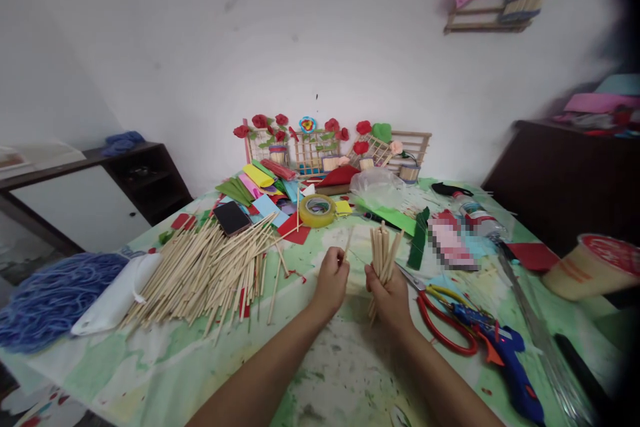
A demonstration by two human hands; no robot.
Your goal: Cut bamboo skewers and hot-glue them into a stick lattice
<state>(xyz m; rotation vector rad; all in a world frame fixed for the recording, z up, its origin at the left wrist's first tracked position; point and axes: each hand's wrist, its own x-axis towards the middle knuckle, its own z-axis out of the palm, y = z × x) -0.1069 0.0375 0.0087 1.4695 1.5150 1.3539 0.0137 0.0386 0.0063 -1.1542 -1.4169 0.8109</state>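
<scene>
My right hand [387, 293] is closed round a bundle of short wooden sticks [383, 250], which stand upright out of the fist. My left hand [333, 277] pinches a single thin stick [349, 242] that points up and slightly right, close beside the bundle. Both hands hover over the green-and-white table cover [330, 360] near its middle. A large loose pile of long wooden sticks [210, 270] lies on the table to the left of my left hand.
Red-handled scissors [443, 320] and a blue glue gun [505, 353] lie right of my hands. A yellow tape roll [317, 210], coloured foam sheets [260, 180], a phone [231, 217], blue yarn [50, 297] and a cup [593, 267] surround them. Flower trellises [335, 147] stand at the wall.
</scene>
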